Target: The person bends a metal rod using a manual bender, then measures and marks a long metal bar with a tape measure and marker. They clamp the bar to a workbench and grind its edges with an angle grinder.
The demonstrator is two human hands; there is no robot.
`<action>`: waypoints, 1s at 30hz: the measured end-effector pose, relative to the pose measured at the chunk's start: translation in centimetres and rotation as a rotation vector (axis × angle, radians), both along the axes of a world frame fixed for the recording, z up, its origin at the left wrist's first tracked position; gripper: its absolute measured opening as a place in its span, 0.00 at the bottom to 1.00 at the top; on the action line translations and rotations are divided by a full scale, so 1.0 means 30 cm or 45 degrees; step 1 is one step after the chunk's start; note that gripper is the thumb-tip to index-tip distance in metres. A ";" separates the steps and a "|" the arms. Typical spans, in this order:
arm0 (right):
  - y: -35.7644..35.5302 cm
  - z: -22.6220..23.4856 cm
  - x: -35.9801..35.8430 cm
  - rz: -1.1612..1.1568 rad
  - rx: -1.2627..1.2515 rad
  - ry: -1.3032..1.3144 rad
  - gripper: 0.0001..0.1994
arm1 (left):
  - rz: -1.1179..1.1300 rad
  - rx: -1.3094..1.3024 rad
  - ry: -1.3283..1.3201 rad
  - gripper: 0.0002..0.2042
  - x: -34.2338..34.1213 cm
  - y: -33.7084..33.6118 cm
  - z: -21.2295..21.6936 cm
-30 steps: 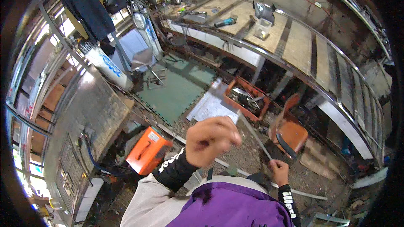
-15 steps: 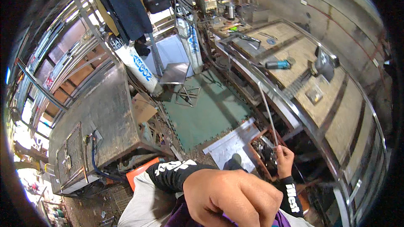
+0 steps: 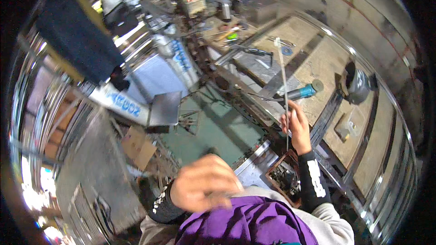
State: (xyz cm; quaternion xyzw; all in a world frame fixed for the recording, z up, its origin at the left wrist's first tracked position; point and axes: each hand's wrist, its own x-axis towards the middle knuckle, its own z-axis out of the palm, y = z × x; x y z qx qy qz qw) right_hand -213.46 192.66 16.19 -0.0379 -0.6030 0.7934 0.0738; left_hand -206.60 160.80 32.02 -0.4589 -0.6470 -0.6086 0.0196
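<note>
My right hand [image 3: 297,129] grips a long, thin, pale metal rod [image 3: 283,72], its fingers closed around the lower part. The rod stands nearly upright in view, its upper end over the workbench [image 3: 290,31]. Low in front of my body, my left hand [image 3: 204,183] is smeared by motion above the purple cloth [image 3: 247,222] at my lap. Whether its fingers hold anything cannot be made out. Behind the rod on the bench lies a teal angle grinder [image 3: 302,91], and right of it sits a dark welding helmet [image 3: 356,84].
Metal bars frame the bench on the right; a clear box [image 3: 349,126] lies on it. White gas cylinders [image 3: 125,104] and a metal stool [image 3: 165,109] stand ahead by a green mat [image 3: 227,131]. A dark table [image 3: 88,154] is at left, a cardboard box [image 3: 138,147] beside it.
My right hand has risen with the rod and now reaches over the bench edge. My left hand has drawn leftward, away from the camera. The view has turned toward the bench.
</note>
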 end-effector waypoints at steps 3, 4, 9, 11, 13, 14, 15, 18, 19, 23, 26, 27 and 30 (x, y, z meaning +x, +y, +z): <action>-0.017 -0.027 -0.305 0.019 0.165 -0.097 0.20 | 0.573 -0.370 -0.258 0.09 -0.241 -0.135 -0.325; -0.066 0.038 -0.367 -0.170 0.348 -0.167 0.17 | 0.712 -0.427 -0.426 0.09 -0.317 -0.179 -0.467; 0.008 0.048 -0.451 -0.344 0.591 -0.095 0.10 | 0.439 -0.714 -0.881 0.14 -0.614 -0.384 -0.970; 0.008 0.065 -0.406 -0.279 0.351 -0.178 0.08 | 0.210 -0.940 -0.717 0.13 -0.775 -0.373 -0.895; -0.035 0.043 -0.405 -0.270 0.220 -0.282 0.10 | 0.009 -1.143 -0.658 0.14 -0.940 -0.354 -0.849; -0.086 0.069 -0.451 -0.264 0.364 -0.332 0.09 | -0.025 -1.168 -0.570 0.13 -1.026 -0.340 -0.841; -0.126 0.045 -0.502 -0.299 0.455 -0.310 0.09 | -0.051 -1.187 -0.511 0.13 -1.115 -0.302 -0.828; -0.217 0.010 -0.679 -0.413 0.584 -0.162 0.13 | -0.059 -1.021 -0.387 0.14 -1.344 -0.144 -0.760; -0.233 0.003 -0.726 -0.393 0.633 -0.211 0.14 | -0.055 -0.847 -0.468 0.14 -1.401 -0.100 -0.755; -0.244 0.002 -0.877 -0.404 1.266 -0.318 0.18 | -0.089 -0.424 -0.983 0.21 -1.580 0.051 -0.676; -0.207 0.023 -0.968 -0.340 1.413 -0.337 0.20 | -0.237 -0.440 -1.127 0.20 -1.668 0.139 -0.624; -0.187 0.032 -1.002 -0.267 1.480 -0.304 0.21 | -0.306 -0.487 -1.085 0.18 -1.697 0.156 -0.611; -0.177 0.069 -1.088 -0.069 1.638 -0.188 0.21 | -0.393 -0.532 -1.194 0.13 -1.764 0.168 -0.591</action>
